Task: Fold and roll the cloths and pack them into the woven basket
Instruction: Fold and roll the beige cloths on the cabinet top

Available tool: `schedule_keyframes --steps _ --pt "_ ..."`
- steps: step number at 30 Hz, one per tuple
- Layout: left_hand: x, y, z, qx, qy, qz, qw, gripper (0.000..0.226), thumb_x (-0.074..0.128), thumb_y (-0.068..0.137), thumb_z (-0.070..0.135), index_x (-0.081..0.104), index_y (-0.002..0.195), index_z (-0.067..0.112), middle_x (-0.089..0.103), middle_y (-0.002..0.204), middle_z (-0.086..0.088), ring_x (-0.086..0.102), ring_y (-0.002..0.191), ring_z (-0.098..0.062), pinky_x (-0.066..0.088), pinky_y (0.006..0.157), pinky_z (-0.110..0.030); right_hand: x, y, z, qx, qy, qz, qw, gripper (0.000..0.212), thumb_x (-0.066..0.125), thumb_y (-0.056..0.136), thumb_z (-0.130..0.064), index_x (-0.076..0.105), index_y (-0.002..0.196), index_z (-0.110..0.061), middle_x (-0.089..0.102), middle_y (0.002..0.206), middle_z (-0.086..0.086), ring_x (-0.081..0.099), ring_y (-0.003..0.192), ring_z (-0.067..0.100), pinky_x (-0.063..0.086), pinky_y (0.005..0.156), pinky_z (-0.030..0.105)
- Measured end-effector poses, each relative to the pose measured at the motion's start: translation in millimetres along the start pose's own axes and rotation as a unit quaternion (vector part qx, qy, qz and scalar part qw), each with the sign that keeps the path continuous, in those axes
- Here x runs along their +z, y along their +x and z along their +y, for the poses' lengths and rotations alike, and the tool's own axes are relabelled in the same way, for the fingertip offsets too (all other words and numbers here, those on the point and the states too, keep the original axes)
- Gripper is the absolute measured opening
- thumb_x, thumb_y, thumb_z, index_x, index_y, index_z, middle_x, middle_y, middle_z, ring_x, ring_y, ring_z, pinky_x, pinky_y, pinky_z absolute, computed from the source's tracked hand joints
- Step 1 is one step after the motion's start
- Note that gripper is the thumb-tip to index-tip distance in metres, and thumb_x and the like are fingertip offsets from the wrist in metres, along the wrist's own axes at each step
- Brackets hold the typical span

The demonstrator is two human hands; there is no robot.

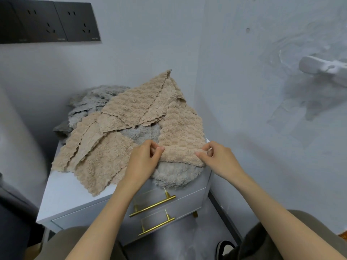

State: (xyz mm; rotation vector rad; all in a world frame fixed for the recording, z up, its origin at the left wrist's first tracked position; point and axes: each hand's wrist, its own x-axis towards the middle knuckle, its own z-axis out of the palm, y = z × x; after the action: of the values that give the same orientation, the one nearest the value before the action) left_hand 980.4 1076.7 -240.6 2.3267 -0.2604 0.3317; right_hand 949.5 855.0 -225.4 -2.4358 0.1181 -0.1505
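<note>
Beige cloth (180, 132), near edge in the pinch of left grip (144, 158) and right grip (219, 158), atop nightstand (65, 194).

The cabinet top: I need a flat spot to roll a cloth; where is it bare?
Only the near-left corner of the cabinet top is bare, between the beige cloths and the front edge. Elsewhere grey cloths and more beige pile up; the left hand and right hand pinch one at near right.

Beige cloth (180, 136), six-o'clock edge pinched by left hand (144, 160) and right hand (221, 158); grey cloths (88, 104) at ten o'clock; white cabinet (71, 194) beneath.
</note>
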Motion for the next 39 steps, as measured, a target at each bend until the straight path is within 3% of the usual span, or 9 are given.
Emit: schedule_keyframes --steps 4,9,13,19,26,31,34,37,39 --pt "0 0 0 0.046 0.031 0.037 0.998 0.013 0.061 0.09 0.033 0.053 0.091 0.024 0.056 0.072 0.01 0.052 0.065 -0.003 0.042 0.057 -0.022 1 -6 -1 -0.073 -0.058 0.058 0.994 0.016 0.061 0.087 -0.027 0.052 0.097 -0.019 0.054 0.084 -0.005 0.052 0.088 0.02 0.046 0.07 0.035" --pt "-2 -2 3 0.253 0.08 0.031 0.964 0.018 0.067 0.081 0.0 0.069 0.09 0.016 0.061 0.092 0.007 0.05 0.084 -0.01 0.045 0.071 -0.028 7 -12 -10 -0.283 -0.157 0.107 0.94 0.025 0.062 0.083 -0.001 0.061 0.104 -0.016 0.055 0.104 0.0 0.05 0.096 0.022 0.045 0.071 0.034" --pt "-7 -3 -5 0.252 0.071 -0.016 0.965 0.023 0.065 0.085 0.006 0.071 0.103 0.018 0.068 0.103 0.007 0.059 0.094 -0.01 0.052 0.083 -0.031 13 -14 -11 -0.352 -0.249 0.093 0.898 0.04 0.075 0.07 0.007 0.068 0.103 -0.015 0.064 0.102 0.002 0.06 0.087 0.023 0.048 0.065 0.032" --pt "-10 -5 -8 0.229 0.076 -0.082 0.967 0.043 0.061 0.084 0.006 0.062 0.125 0.019 0.061 0.124 0.005 0.054 0.116 -0.012 0.043 0.1 -0.029 18 -17 -6 -0.343 -0.279 0.083 0.893 0.039 0.072 0.076 -0.012 0.065 0.114 -0.013 0.064 0.108 0.001 0.062 0.096 0.023 0.052 0.075 0.034" --pt "-11 1 -4 0.192 0.045 -0.06 0.978 0.039 0.06 0.086 0.002 0.066 0.119 0.022 0.065 0.114 0.009 0.057 0.102 -0.005 0.046 0.091 -0.022 12 -14 -2 -0.301 -0.302 0.074 0.901 0.045 0.068 0.078 -0.011 0.062 0.121 -0.02 0.064 0.113 -0.005 0.059 0.106 0.019 0.043 0.088 0.033" --pt "-13 4 -1 0.118 -0.002 -0.067 0.991 0.035 0.063 0.087 0.008 0.066 0.117 0.026 0.065 0.109 0.014 0.057 0.096 0.0 0.037 0.078 -0.003 0 -10 1 -0.214 -0.117 0.047 0.969 0.03 0.057 0.09 -0.015 0.063 0.117 -0.025 0.063 0.115 -0.011 0.054 0.107 0.012 0.039 0.092 0.029" --pt "-14 3 3 0.085 -0.04 -0.068 0.993 0.029 0.064 0.089 0.017 0.066 0.116 0.028 0.068 0.103 0.01 0.06 0.087 -0.002 0.044 0.075 -0.011 -5 -6 0 -0.146 -0.003 0.025 0.989 0.024 0.059 0.089 -0.015 0.065 0.111 -0.023 0.066 0.108 -0.008 0.054 0.102 0.011 0.039 0.086 0.025" --pt "-13 5 5 0.039 -0.059 -0.059 0.996 0.022 0.064 0.088 0.027 0.065 0.111 0.026 0.067 0.078 0.007 0.057 0.063 -0.002 0.041 0.058 -0.014 -7 -2 -1 -0.057 0.097 0.0 0.994 0.024 0.06 0.091 -0.016 0.065 0.115 -0.017 0.065 0.11 -0.005 0.055 0.092 0.011 0.037 0.076 0.019" --pt "-10 6 7 0.0 -0.092 -0.056 0.994 0.022 0.064 0.088 0.031 0.065 0.107 0.02 0.067 0.082 0.004 0.061 0.072 -0.006 0.045 0.065 -0.016 -9 -1 0 0.004 0.155 -0.02 0.988 0.025 0.06 0.092 -0.02 0.064 0.116 -0.016 0.065 0.109 -0.002 0.059 0.093 0.016 0.044 0.083 0.024"
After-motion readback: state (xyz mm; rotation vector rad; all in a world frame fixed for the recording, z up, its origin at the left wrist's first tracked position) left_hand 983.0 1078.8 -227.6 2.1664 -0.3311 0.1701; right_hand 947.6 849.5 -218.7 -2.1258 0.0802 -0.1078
